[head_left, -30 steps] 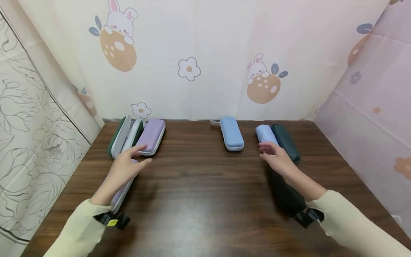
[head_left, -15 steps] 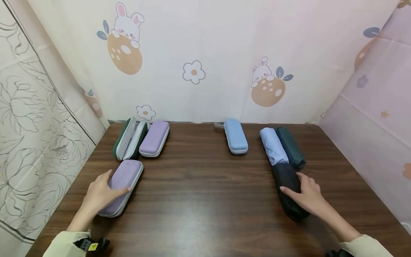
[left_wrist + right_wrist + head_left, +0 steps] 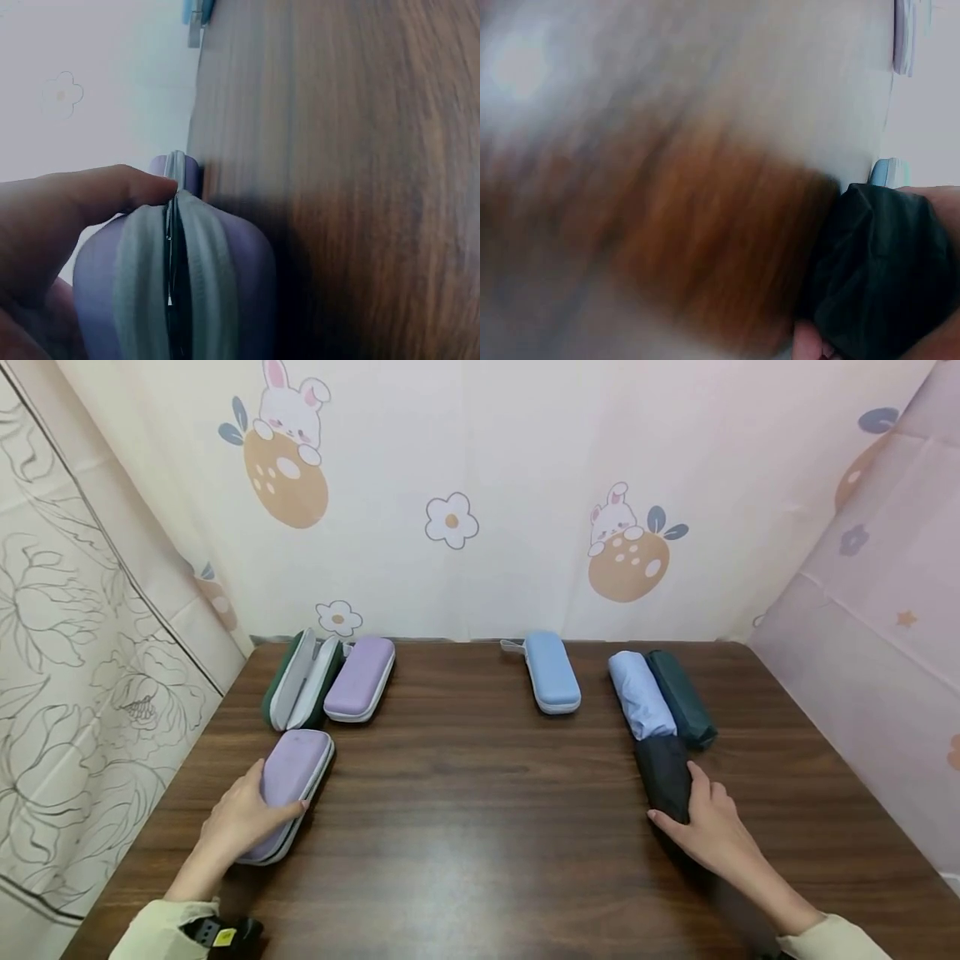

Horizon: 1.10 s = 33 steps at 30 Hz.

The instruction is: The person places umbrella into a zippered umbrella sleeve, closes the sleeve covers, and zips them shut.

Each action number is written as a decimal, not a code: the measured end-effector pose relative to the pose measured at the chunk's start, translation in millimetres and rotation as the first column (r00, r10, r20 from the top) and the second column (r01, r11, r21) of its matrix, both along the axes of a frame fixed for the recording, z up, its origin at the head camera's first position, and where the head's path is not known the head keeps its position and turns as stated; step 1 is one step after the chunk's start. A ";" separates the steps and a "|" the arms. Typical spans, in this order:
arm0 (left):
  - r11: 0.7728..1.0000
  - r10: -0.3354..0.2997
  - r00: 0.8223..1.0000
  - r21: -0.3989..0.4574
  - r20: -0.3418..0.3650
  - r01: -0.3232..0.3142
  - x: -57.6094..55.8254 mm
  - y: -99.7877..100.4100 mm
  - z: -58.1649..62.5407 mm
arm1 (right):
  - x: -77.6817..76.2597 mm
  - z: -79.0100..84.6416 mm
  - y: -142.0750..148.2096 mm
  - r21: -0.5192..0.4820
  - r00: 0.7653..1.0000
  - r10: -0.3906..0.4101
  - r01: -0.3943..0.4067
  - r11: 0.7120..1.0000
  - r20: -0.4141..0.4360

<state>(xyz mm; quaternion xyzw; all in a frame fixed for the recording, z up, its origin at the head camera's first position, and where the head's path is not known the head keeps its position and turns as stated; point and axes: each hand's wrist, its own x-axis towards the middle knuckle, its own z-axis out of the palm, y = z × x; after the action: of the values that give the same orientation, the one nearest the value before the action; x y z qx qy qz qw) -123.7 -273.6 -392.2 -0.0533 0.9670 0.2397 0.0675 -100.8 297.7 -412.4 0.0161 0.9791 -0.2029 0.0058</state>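
Observation:
My left hand (image 3: 238, 814) grips a purple zip case (image 3: 296, 768) at the front left, fingers along its left side and thumb on the right edge. In the left wrist view, the zip seam of this purple case (image 3: 240, 270) gapes along its side, with the thumb near the seam's far end. On the right, my right hand (image 3: 716, 831) holds a black folded umbrella (image 3: 663, 772) between thumb and fingers. A dark shadow lies under its near end, which the hand partly hides. Just beyond it lie a light blue folded umbrella (image 3: 641, 693) and a dark green one (image 3: 681, 697).
A dark green case (image 3: 303, 681) stands open at the back left, with a second purple case (image 3: 362, 679) beside it. A light blue case (image 3: 552, 672) with a strap lies at the back middle. Curtains border the brown table (image 3: 465, 827).
Both hands have come back toward the table's near side, down onto the purple case and the black umbrella. In the last half second, the right hand has closed round the umbrella.

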 end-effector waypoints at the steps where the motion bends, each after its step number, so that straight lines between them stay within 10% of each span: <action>1: 1.000 -0.004 1.000 0.009 -0.004 0.004 0.3 -0.1 0.3 | -0.1 -0.1 0.1 0.001 1.000 0.005 -0.005 1.000 -0.003; 12: 0.950 0.007 0.994 0.310 0.113 -0.042 -1.0 -2.0 11.8 | -1.6 0.3 0.5 0.005 1.000 0.029 -0.029 1.000 -0.006; 15: 0.869 0.010 0.983 0.485 0.184 -0.100 0.9 4.1 14.6 | -1.9 -0.5 1.0 0.007 0.999 0.033 -0.033 0.999 -0.006; 21: 0.628 -0.060 0.963 0.760 0.263 -0.168 5.1 27.4 23.4 | -2.4 -1.1 2.0 0.004 0.999 0.041 -0.041 0.999 -0.004; 33: 0.406 -0.188 0.959 0.906 0.210 -0.119 5.0 100.8 36.0 | -2.3 -2.1 3.6 0.000 0.999 0.038 -0.038 0.999 0.011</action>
<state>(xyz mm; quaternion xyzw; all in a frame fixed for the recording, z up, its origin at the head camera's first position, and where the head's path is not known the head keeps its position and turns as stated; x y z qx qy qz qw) -118.8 -172.8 -356.2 -0.0210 0.6602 0.7159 0.2262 -103.1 301.3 -414.5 -0.0017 0.9791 -0.2027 0.0148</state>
